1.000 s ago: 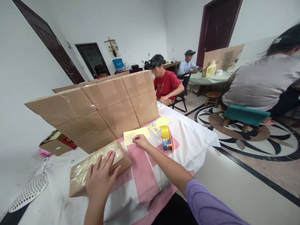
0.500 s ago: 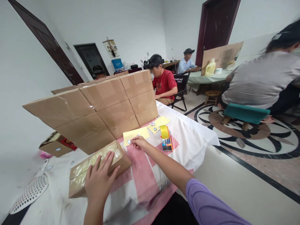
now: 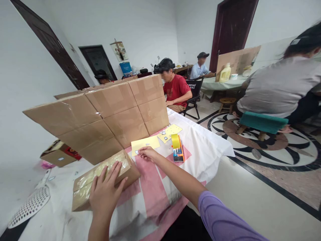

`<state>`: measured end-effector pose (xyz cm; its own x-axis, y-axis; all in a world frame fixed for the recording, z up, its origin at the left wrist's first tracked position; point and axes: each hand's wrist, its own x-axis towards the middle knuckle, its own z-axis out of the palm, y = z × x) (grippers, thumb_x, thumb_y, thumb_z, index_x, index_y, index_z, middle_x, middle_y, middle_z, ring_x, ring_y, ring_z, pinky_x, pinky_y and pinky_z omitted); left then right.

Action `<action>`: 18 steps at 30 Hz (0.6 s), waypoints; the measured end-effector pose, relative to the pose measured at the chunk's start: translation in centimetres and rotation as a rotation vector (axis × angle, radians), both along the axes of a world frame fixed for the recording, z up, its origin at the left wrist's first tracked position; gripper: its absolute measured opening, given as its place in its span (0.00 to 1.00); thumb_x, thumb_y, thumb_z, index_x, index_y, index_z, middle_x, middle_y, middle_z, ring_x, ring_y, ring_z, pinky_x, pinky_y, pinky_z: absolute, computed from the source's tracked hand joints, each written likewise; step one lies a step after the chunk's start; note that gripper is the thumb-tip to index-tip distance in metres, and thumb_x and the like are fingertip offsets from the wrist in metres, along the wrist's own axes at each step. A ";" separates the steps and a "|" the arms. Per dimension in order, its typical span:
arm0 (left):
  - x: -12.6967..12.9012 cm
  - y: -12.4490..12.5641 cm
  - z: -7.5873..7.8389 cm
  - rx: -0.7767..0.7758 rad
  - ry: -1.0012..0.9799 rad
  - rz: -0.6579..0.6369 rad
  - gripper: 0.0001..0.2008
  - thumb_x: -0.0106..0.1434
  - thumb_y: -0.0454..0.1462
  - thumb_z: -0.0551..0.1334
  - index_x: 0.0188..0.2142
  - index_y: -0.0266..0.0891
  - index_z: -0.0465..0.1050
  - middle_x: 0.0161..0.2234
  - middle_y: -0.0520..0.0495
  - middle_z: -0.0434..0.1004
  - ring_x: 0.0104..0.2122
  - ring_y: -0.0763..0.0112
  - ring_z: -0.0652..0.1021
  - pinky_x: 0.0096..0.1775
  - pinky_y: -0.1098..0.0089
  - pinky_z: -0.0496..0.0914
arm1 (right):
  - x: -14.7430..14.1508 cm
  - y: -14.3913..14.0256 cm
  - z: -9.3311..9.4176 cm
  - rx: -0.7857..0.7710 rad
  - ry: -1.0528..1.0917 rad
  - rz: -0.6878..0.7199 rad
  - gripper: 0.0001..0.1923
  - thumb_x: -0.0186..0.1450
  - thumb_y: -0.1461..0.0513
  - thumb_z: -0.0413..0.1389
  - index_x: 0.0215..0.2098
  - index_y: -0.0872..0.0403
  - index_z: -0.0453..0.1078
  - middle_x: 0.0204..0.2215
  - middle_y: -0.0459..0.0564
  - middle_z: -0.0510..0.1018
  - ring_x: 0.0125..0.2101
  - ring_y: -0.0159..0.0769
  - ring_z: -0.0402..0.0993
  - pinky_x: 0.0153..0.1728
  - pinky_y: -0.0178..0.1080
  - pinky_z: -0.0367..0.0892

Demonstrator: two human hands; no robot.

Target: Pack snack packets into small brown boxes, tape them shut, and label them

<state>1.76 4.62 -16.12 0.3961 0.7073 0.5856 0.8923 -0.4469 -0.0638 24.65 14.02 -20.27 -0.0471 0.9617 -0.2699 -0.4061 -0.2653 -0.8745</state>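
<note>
My left hand (image 3: 105, 195) lies flat, fingers spread, on the box (image 3: 100, 177) on the worktop (image 3: 200, 147). My right hand (image 3: 147, 154) pinches a small sticker (image 3: 136, 152) at the yellow sheet (image 3: 145, 143).

A home room used as a packing workshop: cardboard boxes (image 3: 100, 117), tape dispenser (image 3: 177, 147), seated workers (image 3: 175, 88)

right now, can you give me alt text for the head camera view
The left hand lies flat on a taped cardboard box while the right hand pinches a small sticker at the edge of a yellow sheet. A tape dispenser and a cardboard screen stand behind on the cloth-covered table.
</note>
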 end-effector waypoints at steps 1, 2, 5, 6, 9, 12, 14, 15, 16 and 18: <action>0.0 0.0 0.0 0.004 0.005 0.000 0.26 0.72 0.47 0.52 0.67 0.47 0.64 0.66 0.50 0.68 0.66 0.49 0.65 0.64 0.50 0.56 | 0.0 0.0 0.0 0.004 0.009 0.003 0.05 0.60 0.69 0.65 0.30 0.57 0.73 0.18 0.41 0.74 0.15 0.21 0.62 0.14 0.25 0.50; 0.1 -0.1 0.0 0.009 0.009 -0.001 0.26 0.72 0.47 0.52 0.66 0.46 0.64 0.66 0.50 0.68 0.66 0.49 0.65 0.64 0.50 0.56 | 0.0 0.0 0.0 0.010 0.018 0.006 0.05 0.60 0.69 0.65 0.31 0.57 0.73 0.18 0.41 0.74 0.15 0.21 0.62 0.15 0.25 0.50; 0.0 0.0 0.0 0.022 0.008 -0.009 0.26 0.71 0.47 0.53 0.66 0.46 0.64 0.65 0.50 0.69 0.66 0.48 0.65 0.63 0.49 0.57 | 0.1 0.1 -0.3 0.031 0.043 0.016 0.05 0.60 0.70 0.64 0.31 0.57 0.73 0.18 0.40 0.73 0.15 0.21 0.61 0.15 0.25 0.50; -0.1 0.1 -0.1 0.023 0.007 -0.011 0.26 0.71 0.47 0.53 0.66 0.46 0.64 0.65 0.49 0.69 0.66 0.48 0.65 0.63 0.48 0.57 | 0.1 0.2 -0.4 0.037 0.048 0.023 0.05 0.60 0.70 0.63 0.31 0.57 0.73 0.19 0.41 0.73 0.16 0.21 0.62 0.15 0.26 0.49; -0.6 0.4 -0.1 0.012 0.014 -0.027 0.27 0.71 0.48 0.54 0.66 0.46 0.64 0.65 0.49 0.69 0.65 0.47 0.66 0.62 0.48 0.58 | 0.2 0.4 -0.7 0.044 0.054 0.056 0.04 0.61 0.69 0.62 0.30 0.57 0.73 0.19 0.42 0.74 0.16 0.21 0.63 0.16 0.26 0.50; -1.1 0.6 0.1 -0.009 0.023 -0.047 0.27 0.71 0.49 0.54 0.66 0.46 0.65 0.64 0.49 0.69 0.65 0.46 0.67 0.61 0.49 0.59 | 0.1 0.2 -0.8 0.043 0.059 0.106 0.04 0.61 0.69 0.63 0.30 0.57 0.73 0.20 0.42 0.75 0.18 0.21 0.64 0.18 0.26 0.53; -1.3 0.7 0.3 -0.029 0.022 -0.048 0.26 0.71 0.48 0.54 0.65 0.46 0.65 0.64 0.49 0.70 0.65 0.46 0.66 0.62 0.49 0.58 | -0.2 0.0 -0.7 0.030 0.061 0.148 0.04 0.61 0.69 0.63 0.30 0.57 0.73 0.21 0.42 0.76 0.18 0.21 0.66 0.19 0.26 0.55; -1.3 0.7 0.4 -0.039 0.020 -0.047 0.26 0.71 0.48 0.54 0.65 0.45 0.65 0.64 0.49 0.69 0.65 0.47 0.66 0.62 0.49 0.58 | -0.4 -0.1 -0.7 0.020 0.061 0.170 0.04 0.61 0.69 0.63 0.30 0.57 0.73 0.22 0.43 0.76 0.19 0.22 0.67 0.19 0.26 0.55; -1.3 0.7 0.5 -0.048 0.018 -0.046 0.26 0.71 0.48 0.54 0.65 0.45 0.65 0.64 0.49 0.69 0.66 0.47 0.66 0.62 0.50 0.58 | -0.6 -0.2 -0.6 0.009 0.061 0.192 0.04 0.62 0.69 0.62 0.30 0.57 0.73 0.22 0.43 0.77 0.19 0.22 0.67 0.19 0.26 0.55; -1.3 0.7 0.7 -0.068 0.014 -0.043 0.26 0.71 0.49 0.55 0.65 0.46 0.65 0.65 0.49 0.69 0.66 0.48 0.65 0.63 0.50 0.58 | -1.0 -0.4 -0.5 -0.013 0.058 0.229 0.04 0.63 0.69 0.61 0.30 0.57 0.73 0.21 0.42 0.76 0.19 0.22 0.67 0.19 0.26 0.54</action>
